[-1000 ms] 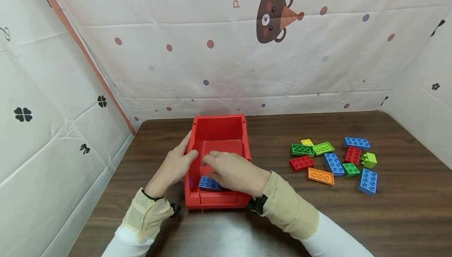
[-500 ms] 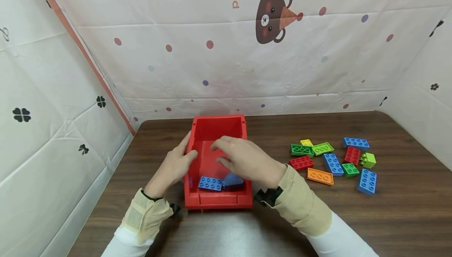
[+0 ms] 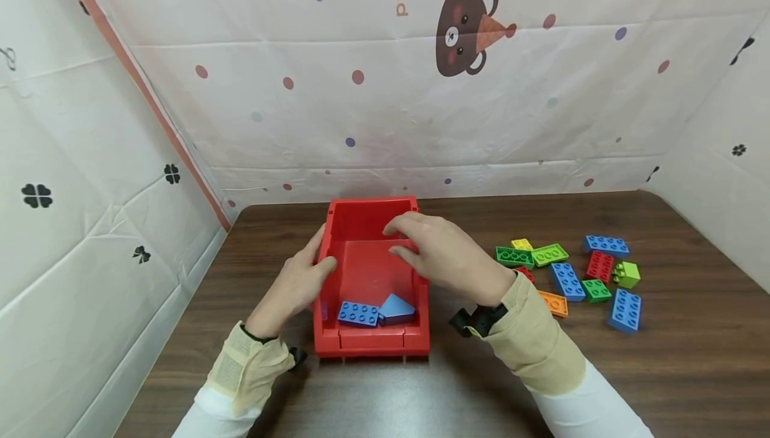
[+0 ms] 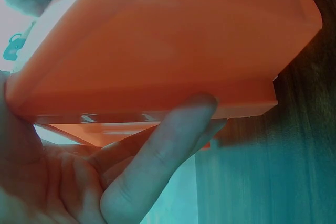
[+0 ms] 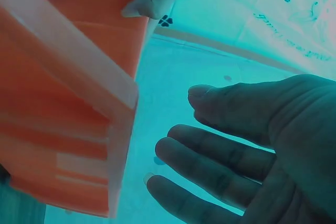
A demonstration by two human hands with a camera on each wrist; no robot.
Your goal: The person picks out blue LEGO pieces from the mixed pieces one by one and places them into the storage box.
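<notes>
A red plastic bin (image 3: 371, 340) stands on the table, its long sides running away from me. My left hand (image 3: 293, 285) grips its left wall, thumb over the rim and fingers along the outside; the left wrist view shows the thumb (image 4: 163, 156) against the red wall. Inside, near the front, lie a blue studded toy brick (image 3: 359, 313) and a blue wedge-shaped brick (image 3: 397, 308), side by side. Over the bin's right rim hovers my right hand (image 3: 451, 254). Its fingers (image 5: 205, 169) are spread and hold nothing.
Right of the bin, several loose toy bricks lie on the brown table (image 3: 692, 358): among them a lime brick (image 3: 627, 274), a dark green brick (image 3: 514, 255), and an orange brick (image 3: 555, 303) partly behind the right forearm. Printed sheets (image 3: 271, 103) hang around the table.
My right hand has let go of the blue wedge-shaped brick in the bin, then risen and moved right toward the rim. The left hand has stayed on the bin's wall.
</notes>
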